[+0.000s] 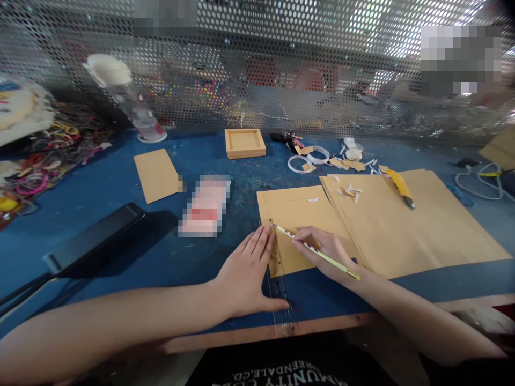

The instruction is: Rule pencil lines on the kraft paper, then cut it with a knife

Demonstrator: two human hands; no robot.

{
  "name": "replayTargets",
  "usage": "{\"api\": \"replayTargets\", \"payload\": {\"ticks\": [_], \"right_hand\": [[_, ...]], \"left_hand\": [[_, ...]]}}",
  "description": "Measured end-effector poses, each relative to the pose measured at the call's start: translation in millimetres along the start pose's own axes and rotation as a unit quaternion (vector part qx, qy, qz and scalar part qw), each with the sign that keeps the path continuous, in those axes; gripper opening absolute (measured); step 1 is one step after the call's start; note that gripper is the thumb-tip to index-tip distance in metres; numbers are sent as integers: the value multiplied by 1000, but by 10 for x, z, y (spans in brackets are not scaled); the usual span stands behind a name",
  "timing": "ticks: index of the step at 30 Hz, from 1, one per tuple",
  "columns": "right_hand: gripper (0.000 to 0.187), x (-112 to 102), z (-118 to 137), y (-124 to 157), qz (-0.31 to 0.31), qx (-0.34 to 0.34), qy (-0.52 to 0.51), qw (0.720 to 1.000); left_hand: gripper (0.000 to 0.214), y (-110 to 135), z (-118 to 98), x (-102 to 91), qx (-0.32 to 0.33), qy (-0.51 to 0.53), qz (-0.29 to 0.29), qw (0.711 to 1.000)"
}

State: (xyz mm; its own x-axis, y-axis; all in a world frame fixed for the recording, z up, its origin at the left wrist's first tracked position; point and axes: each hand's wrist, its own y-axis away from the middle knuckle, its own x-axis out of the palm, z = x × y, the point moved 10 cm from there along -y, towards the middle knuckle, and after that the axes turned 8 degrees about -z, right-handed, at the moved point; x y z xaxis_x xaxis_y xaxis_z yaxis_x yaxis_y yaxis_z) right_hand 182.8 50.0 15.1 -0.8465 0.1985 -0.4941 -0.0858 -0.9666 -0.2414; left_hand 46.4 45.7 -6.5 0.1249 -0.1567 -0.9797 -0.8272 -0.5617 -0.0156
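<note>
Pressing down with fingers spread, the left hand (247, 276) is laid open on a clear ruler (280, 292), which is pinned along the left edge of a brown sheet (298, 214) near the front of the worktop (201, 257). A pencil (309, 247) is pinched in the right hand (324, 252), its tip set against the ruler's far end. The sheet is judged thin, light and limp, apt to slide; it is better held by flat pressure than gripped. The ruler looks slick. Larger sheets (422, 225) and a knife (400, 187) lie to the right.
</note>
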Motion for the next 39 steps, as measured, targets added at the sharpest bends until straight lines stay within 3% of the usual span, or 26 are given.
{"api": "replayTargets", "payload": {"ticks": [14, 22, 32, 39], "right_hand": [[10, 5, 73, 7, 9, -30, 29, 999], [6, -37, 315, 220, 63, -76, 68, 993], [11, -58, 637, 665, 204, -102, 107, 968], [11, -186, 665, 574, 206, -90, 97, 970]], "left_hand": [[129, -11, -6, 12, -2, -12, 14, 1000], [130, -12, -7, 12, -2, -20, 1, 1000], [129, 1, -18, -11, 3, -2, -11, 1000], [130, 1, -17, -15, 4, 6, -16, 1000]]}}
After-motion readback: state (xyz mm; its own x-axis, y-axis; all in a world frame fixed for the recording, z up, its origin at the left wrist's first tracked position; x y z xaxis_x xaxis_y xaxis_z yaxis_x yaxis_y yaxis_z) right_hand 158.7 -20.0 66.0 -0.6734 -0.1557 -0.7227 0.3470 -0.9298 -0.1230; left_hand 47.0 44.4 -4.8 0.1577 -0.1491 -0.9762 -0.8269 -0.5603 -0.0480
